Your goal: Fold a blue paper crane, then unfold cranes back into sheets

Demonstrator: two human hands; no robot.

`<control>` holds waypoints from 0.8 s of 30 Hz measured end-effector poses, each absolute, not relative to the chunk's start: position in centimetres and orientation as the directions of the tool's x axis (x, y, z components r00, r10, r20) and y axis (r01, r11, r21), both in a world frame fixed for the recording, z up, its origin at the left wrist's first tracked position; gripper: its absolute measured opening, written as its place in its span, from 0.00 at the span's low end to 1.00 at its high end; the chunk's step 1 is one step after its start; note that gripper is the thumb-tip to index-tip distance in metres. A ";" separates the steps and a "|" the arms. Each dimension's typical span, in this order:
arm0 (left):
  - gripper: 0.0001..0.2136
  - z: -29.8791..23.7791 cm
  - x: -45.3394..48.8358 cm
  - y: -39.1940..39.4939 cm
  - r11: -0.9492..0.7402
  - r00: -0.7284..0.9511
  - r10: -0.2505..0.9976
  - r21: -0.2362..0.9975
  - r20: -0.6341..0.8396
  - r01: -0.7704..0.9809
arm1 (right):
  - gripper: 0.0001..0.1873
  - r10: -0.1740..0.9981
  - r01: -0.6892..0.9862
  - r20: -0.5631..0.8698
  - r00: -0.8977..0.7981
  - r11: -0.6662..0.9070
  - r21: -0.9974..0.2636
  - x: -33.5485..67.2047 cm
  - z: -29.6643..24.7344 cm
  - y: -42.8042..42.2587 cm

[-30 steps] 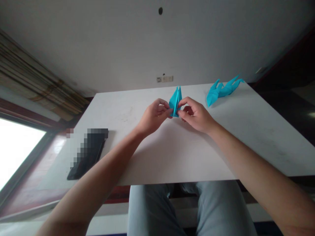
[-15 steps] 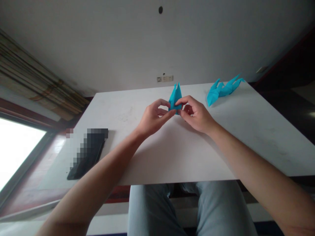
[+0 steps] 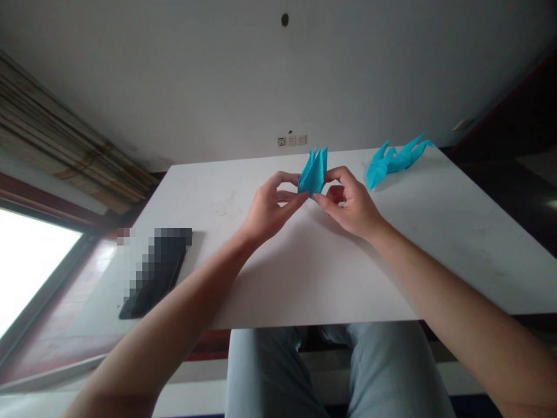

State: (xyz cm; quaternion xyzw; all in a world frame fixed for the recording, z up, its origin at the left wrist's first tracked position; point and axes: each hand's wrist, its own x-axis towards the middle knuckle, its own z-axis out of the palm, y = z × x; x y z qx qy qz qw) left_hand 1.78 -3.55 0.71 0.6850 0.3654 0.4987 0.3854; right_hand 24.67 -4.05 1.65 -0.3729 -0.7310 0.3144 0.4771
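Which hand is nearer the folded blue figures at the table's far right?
Right. The right hand is left of the folded blue figures, apart from them; the left hand is farther left, across the blue paper both hold.

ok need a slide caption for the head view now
Left hand and right hand hold folded blue paper at a white table, with blue paper figures farther right.

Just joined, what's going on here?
A person holds a folded blue paper over the white table, its pointed tips away from them. The left hand grips its left side, the right hand its right. Folded blue paper birds sit toward the far right; a dark flat object lies at left.
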 end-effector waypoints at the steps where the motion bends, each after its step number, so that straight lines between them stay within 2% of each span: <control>1: 0.12 0.7 1.8 -3.5 -0.473 0.227 0.870 0.871 0.437 0.134 | 0.22 0.840 0.248 0.469 -0.271 0.532 -0.810 24.7 1.5 -4.0; 7: 0.06 1.2 1.8 -3.5 -0.637 0.182 0.771 0.730 0.611 0.248 | 0.30 0.817 0.174 0.544 -0.191 0.573 -0.801 24.8 0.3 -3.6; 11: 0.06 1.7 1.9 -3.8 -0.691 0.200 0.722 0.672 0.663 0.268 | 0.14 0.781 0.266 0.559 -0.279 0.622 -0.736 24.9 1.0 -3.8; 13: 0.07 1.7 1.8 -4.1 -0.692 0.219 0.721 0.668 0.657 0.274 | 0.10 0.761 0.294 0.563 -0.322 0.646 -0.705 25.0 1.5 -3.9; 19: 0.11 1.5 1.6 -4.6 -0.694 0.294 0.720 0.653 0.629 0.303 | 0.08 0.692 0.265 0.629 -0.355 0.720 -0.642 25.4 1.9 -3.7; 24: 0.11 1.1 1.5 -4.0 -0.688 0.228 0.724 0.654 0.651 0.314 | 0.11 0.704 0.277 0.639 -0.312 0.710 -0.647 25.2 1.6 -3.7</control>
